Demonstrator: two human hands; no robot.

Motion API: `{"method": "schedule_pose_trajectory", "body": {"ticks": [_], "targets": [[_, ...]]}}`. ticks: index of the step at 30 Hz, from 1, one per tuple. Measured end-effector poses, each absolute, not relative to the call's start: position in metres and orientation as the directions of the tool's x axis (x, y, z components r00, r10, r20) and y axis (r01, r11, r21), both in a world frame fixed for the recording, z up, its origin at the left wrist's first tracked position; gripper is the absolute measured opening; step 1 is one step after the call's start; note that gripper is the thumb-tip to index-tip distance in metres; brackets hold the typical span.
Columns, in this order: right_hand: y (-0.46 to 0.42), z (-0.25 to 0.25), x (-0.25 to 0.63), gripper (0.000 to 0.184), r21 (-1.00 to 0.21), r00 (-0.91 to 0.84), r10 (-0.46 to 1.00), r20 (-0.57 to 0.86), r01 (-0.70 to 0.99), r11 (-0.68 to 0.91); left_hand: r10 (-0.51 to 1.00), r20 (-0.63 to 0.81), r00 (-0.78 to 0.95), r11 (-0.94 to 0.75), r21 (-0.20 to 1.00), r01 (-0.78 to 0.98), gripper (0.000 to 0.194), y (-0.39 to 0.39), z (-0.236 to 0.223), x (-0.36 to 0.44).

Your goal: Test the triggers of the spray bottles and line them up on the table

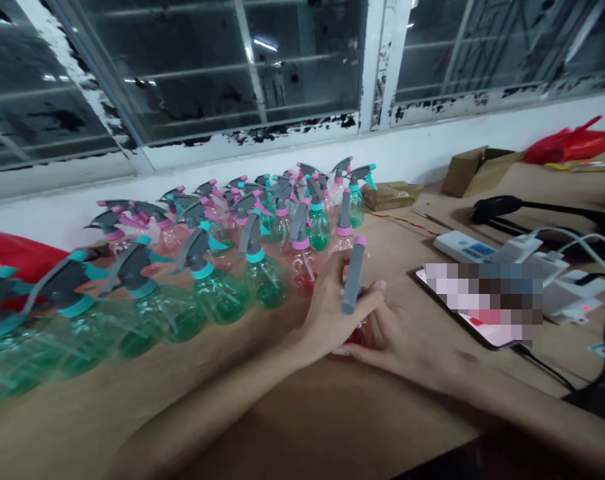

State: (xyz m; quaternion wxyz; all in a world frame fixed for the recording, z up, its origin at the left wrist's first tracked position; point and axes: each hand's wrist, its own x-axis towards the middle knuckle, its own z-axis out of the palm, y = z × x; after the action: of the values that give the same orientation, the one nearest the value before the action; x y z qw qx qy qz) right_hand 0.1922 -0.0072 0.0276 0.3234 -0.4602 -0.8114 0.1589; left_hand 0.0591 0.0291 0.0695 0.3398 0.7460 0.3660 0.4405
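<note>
Both hands are on one spray bottle with a grey trigger head [353, 283], a pink nozzle tip and a reddish see-through body. My left hand [327, 310] is wrapped around its neck, just beneath the head. Lower down, my right hand [395, 337] grips the body, most of which the fingers hide. Close beyond the left hand stand a pink-collared spray bottle [301, 260] and another pink one [344, 233]. A green spray bottle [265, 280] with a turquoise collar is a little to the left.
Rows of green and pink spray bottles [217, 297] fill the table's left and back. At right lie a lit phone [475, 307], a white power strip [465, 248] with plugs and cables, and a black strap-like item [502, 208]. Behind are an open cardboard box [470, 173] and a red bag [567, 145].
</note>
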Motion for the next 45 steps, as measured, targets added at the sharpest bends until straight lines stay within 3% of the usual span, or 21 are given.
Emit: {"method": "schedule_pose_trajectory", "body": {"ticks": [6,10,13,15,23,30,40,43,45], "targets": [[0.010,0.033,0.243,0.058,-0.547,-0.362,0.867,0.343,0.673,0.497,0.777,0.435,0.454,-0.565,0.801,0.198,0.060,0.050,0.065,0.093],[0.028,0.035,0.271,0.052,-0.539,-0.320,0.918,0.234,0.743,0.397,0.797,0.429,0.425,-0.587,0.717,0.376,0.070,0.048,0.047,0.089],[0.045,0.038,0.283,0.049,-0.419,-0.295,0.921,0.256,0.824,0.381,0.807,0.402,0.433,-0.585,0.647,0.489,0.062,0.031,0.028,0.073],[0.057,0.042,0.287,0.048,-0.370,-0.279,0.914,0.295,0.848,0.378,0.783,0.367,0.503,-0.619,0.540,0.570,0.059,0.020,0.017,0.059],[0.097,0.052,0.295,0.050,-0.327,-0.281,0.911,0.302,0.867,0.376,0.733,0.247,0.634,-0.680,0.288,0.674,0.050,0.011,0.000,0.023],[0.104,0.062,0.290,0.048,-0.333,-0.323,0.902,0.286,0.849,0.410,0.720,0.177,0.671,-0.694,0.210,0.689,0.053,0.010,-0.008,0.019],[0.105,0.063,0.286,0.057,-0.301,-0.229,0.938,0.258,0.904,0.304,0.723,0.134,0.678,-0.690,0.188,0.699,0.051,0.007,-0.004,0.022],[0.082,0.065,0.280,0.067,-0.250,-0.179,0.942,0.285,0.934,0.253,0.715,0.121,0.689,-0.698,0.184,0.692,0.050,0.003,-0.003,0.019],[0.056,0.066,0.270,0.063,-0.101,-0.163,0.926,0.341,0.973,0.208,0.705,0.116,0.699,-0.707,0.183,0.683,0.049,-0.002,-0.003,0.012]]}}
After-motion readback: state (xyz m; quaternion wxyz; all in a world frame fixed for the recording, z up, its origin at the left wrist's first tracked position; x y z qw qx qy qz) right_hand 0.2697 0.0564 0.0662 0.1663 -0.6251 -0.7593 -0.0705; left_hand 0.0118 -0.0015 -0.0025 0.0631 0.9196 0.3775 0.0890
